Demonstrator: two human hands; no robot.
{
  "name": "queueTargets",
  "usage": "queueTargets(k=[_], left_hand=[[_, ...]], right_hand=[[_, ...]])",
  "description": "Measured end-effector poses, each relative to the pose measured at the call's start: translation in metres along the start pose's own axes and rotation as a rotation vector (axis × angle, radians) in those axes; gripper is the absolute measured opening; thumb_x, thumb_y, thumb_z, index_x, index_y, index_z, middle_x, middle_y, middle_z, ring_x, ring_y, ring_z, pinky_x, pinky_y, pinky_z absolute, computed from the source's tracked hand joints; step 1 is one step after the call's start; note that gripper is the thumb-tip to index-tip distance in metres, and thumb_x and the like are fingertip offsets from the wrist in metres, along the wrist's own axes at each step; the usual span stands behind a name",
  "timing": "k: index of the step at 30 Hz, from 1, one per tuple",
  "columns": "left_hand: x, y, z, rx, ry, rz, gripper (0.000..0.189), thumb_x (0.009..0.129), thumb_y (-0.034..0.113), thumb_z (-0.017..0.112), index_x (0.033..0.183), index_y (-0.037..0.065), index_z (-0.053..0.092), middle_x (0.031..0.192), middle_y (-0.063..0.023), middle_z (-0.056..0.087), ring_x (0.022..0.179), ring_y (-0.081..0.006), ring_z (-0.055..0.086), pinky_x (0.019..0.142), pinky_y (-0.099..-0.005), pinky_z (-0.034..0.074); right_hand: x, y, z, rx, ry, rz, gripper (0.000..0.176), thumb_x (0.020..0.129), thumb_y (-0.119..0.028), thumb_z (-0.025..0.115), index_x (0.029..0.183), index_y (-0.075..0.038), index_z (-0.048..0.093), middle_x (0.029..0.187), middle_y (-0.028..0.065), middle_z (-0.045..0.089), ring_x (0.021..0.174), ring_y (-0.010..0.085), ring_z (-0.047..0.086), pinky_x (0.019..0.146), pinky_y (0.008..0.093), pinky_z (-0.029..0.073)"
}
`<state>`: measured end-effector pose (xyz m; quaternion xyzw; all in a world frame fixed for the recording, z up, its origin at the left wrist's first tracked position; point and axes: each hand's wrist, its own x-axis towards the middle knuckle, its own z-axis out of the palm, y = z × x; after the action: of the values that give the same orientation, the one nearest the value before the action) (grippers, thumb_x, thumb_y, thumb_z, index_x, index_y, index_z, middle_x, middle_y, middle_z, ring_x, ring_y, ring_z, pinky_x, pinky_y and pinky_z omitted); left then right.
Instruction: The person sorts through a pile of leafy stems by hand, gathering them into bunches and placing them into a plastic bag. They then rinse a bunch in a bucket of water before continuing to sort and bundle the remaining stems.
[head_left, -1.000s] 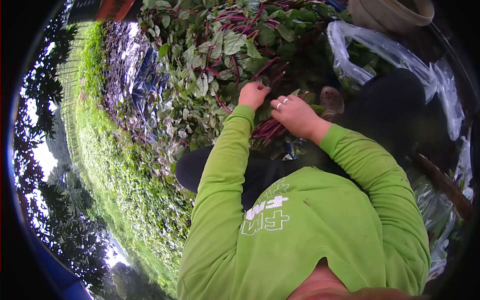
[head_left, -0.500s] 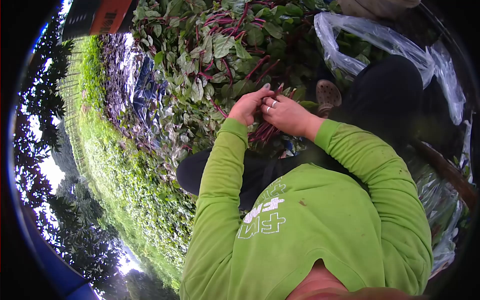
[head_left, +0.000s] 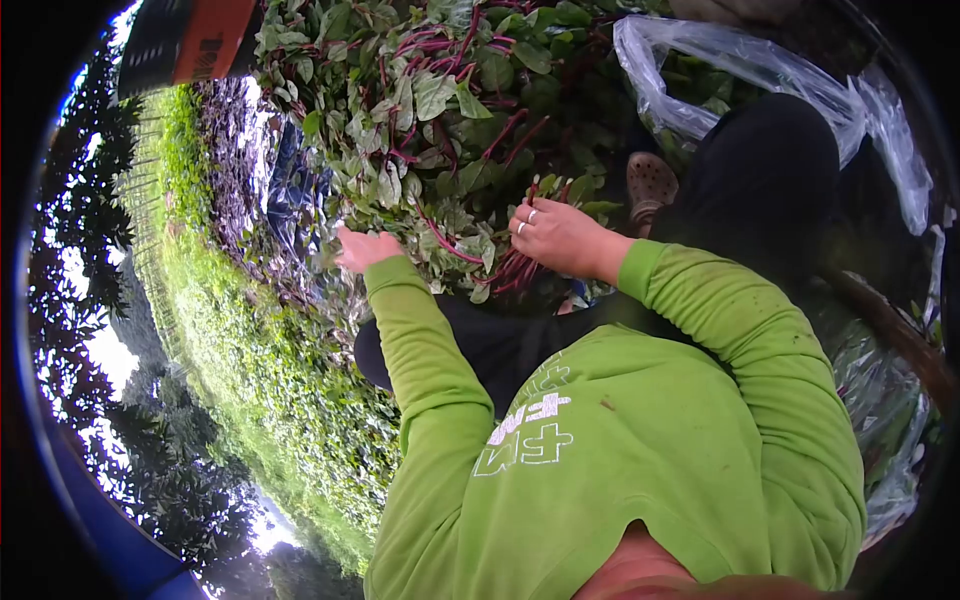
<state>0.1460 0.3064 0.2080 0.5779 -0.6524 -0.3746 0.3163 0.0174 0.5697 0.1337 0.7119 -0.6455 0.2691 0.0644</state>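
My right hand, with two rings on one finger, is closed around a bunch of red-stemmed leafy greens. Its stems hang below my fingers, and some leaves show above them. Further left, my left hand is apart from the bunch, at the left edge of the leafy pile. Its fingertips are blurred among pale leaves, so whether they hold anything cannot be seen.
Clear plastic lies at the upper right beside my dark-trousered knee. A brown clog stands near my right hand. A brown stick is at the right. An orange and black object is at the upper left.
My left hand has moved away from my right hand, to the left and slightly down. My right hand stays around the bunch, and more of the stems now shows.
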Motion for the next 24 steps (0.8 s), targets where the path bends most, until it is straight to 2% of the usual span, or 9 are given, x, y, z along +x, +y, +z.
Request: queueTargets(k=[3, 5, 6, 11, 14, 17, 19, 22, 24], left_hand=[[-0.016, -0.009, 0.018, -0.493, -0.390, -0.268, 0.056, 0.106, 0.037, 0.055, 0.148, 0.003, 0.043, 0.141, -0.0197, 0.051, 0.120, -0.0373, 0.061, 0.101, -0.0492, 0.050], [-0.051, 0.028, 0.051, -0.194, -0.957, -0.481, 0.068, 0.097, 0.066, 0.058, 0.111, 0.000, 0.072, 0.102, -0.0132, 0.073, 0.106, -0.0246, 0.068, 0.092, -0.0409, 0.048], [-0.074, 0.045, 0.066, 0.084, -0.985, -0.410, 0.076, 0.096, 0.071, 0.052, 0.105, 0.000, 0.076, 0.104, -0.0172, 0.075, 0.103, -0.0232, 0.068, 0.099, -0.0369, 0.046], [-0.091, 0.066, 0.099, 0.629, -1.251, 0.196, 0.043, 0.089, 0.036, 0.076, 0.106, -0.004, 0.075, 0.091, -0.0077, 0.076, 0.080, -0.0209, 0.069, 0.080, -0.0332, 0.054], [-0.098, 0.076, 0.104, 0.735, -1.068, 0.610, 0.033, 0.083, 0.019, 0.079, 0.106, -0.004, 0.075, 0.084, -0.0064, 0.074, 0.074, -0.0169, 0.067, 0.071, -0.0317, 0.054], [-0.102, 0.074, 0.108, 0.186, -0.684, 0.587, 0.018, 0.087, 0.014, 0.076, 0.095, -0.003, 0.076, 0.080, -0.0087, 0.073, 0.070, -0.0122, 0.062, 0.067, -0.0297, 0.052], [-0.059, 0.071, 0.095, -0.164, -0.461, 0.441, 0.019, 0.094, 0.015, 0.072, 0.098, -0.003, 0.075, 0.083, -0.0047, 0.072, 0.073, -0.0162, 0.065, 0.072, -0.0317, 0.055], [-0.014, 0.083, 0.020, -0.921, 0.067, -0.050, 0.053, 0.101, 0.020, 0.063, 0.142, -0.008, 0.047, 0.139, -0.0249, 0.053, 0.119, -0.0335, 0.061, 0.100, -0.0520, 0.057], [-0.019, 0.068, 0.011, -0.172, -0.117, 0.419, 0.062, 0.101, 0.028, 0.064, 0.147, -0.009, 0.043, 0.149, -0.0230, 0.045, 0.132, -0.0349, 0.051, 0.111, -0.0476, 0.045]], right_hand=[[0.005, 0.000, 0.000, -0.044, -0.037, -0.023, 0.013, 0.081, -0.017, 0.061, 0.090, -0.009, 0.065, 0.101, 0.0021, 0.063, 0.102, 0.0190, 0.059, 0.089, 0.0333, 0.050], [0.008, -0.002, 0.001, -0.008, -0.012, -0.024, 0.013, 0.081, -0.018, 0.060, 0.090, -0.009, 0.065, 0.102, 0.0021, 0.063, 0.104, 0.0185, 0.059, 0.090, 0.0337, 0.050], [0.007, -0.003, 0.001, 0.003, -0.008, -0.020, 0.013, 0.082, -0.018, 0.060, 0.089, -0.009, 0.065, 0.102, 0.0021, 0.063, 0.105, 0.0182, 0.059, 0.091, 0.0338, 0.050], [0.010, -0.014, 0.011, 0.027, -0.134, 0.132, 0.012, 0.084, -0.016, 0.059, 0.088, -0.008, 0.067, 0.101, 0.0073, 0.067, 0.106, 0.0240, 0.063, 0.090, 0.0383, 0.051], [0.014, -0.010, 0.009, 0.044, 0.033, 0.103, 0.012, 0.084, -0.017, 0.060, 0.086, -0.008, 0.068, 0.095, 0.0052, 0.066, 0.103, 0.0225, 0.063, 0.088, 0.0369, 0.050], [0.015, -0.009, 0.012, -0.013, -0.071, 0.102, 0.012, 0.083, -0.018, 0.061, 0.084, -0.009, 0.068, 0.092, 0.0031, 0.065, 0.097, 0.0209, 0.061, 0.084, 0.0347, 0.049], [0.015, -0.011, 0.017, -0.037, -0.041, 0.103, 0.011, 0.082, -0.018, 0.061, 0.083, -0.011, 0.068, 0.091, 0.0021, 0.064, 0.095, 0.0204, 0.060, 0.082, 0.0335, 0.048], [0.014, -0.014, 0.019, -0.071, -0.057, 0.125, 0.009, 0.080, -0.018, 0.062, 0.080, -0.013, 0.070, 0.089, 0.0007, 0.063, 0.093, 0.0200, 0.059, 0.081, 0.0332, 0.047], [0.018, -0.017, 0.014, -0.137, -0.082, 0.135, 0.009, 0.080, -0.018, 0.063, 0.079, -0.013, 0.070, 0.088, 0.0003, 0.063, 0.093, 0.0198, 0.059, 0.081, 0.0335, 0.046]])
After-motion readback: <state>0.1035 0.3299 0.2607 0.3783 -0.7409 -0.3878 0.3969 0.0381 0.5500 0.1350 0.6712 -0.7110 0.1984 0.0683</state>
